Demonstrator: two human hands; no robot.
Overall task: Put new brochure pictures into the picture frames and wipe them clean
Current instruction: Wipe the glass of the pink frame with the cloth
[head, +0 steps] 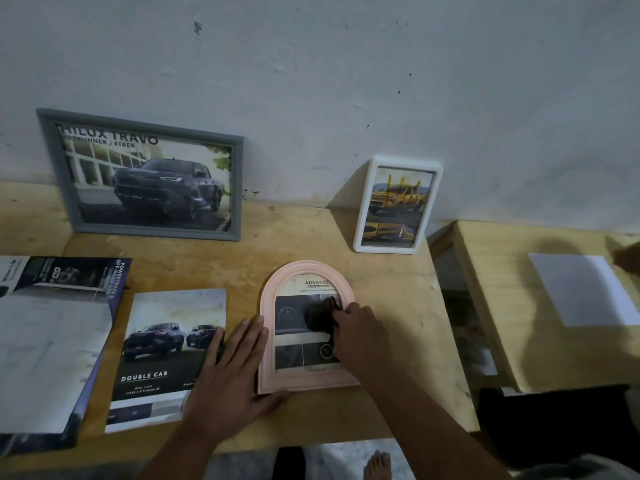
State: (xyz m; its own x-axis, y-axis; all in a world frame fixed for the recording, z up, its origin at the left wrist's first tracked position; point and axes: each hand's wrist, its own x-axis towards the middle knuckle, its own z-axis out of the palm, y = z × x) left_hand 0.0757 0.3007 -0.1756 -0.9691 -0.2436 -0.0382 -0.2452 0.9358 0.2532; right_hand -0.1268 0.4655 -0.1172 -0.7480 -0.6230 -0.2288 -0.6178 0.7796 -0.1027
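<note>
A pink arched picture frame (266, 355) lies flat on the wooden table (398, 393) with a brochure picture inside it. My right hand (360, 336) is closed on a dark cloth (318, 318) pressed against the frame's glass. My left hand (235, 372) lies flat and spread, fingers on the frame's left edge and on a brochure. A grey frame (65, 174) with a dark truck picture leans on the wall at back left. A white frame (367, 206) with a yellow truck picture stands at back right.
A "Double Cab" brochure (162, 341) lies left of the pink frame, and an open brochure stack (48, 341) lies at far left. A second wooden table (502, 306) at right carries a white sheet (585, 289). A bare foot (377, 465) shows below the table edge.
</note>
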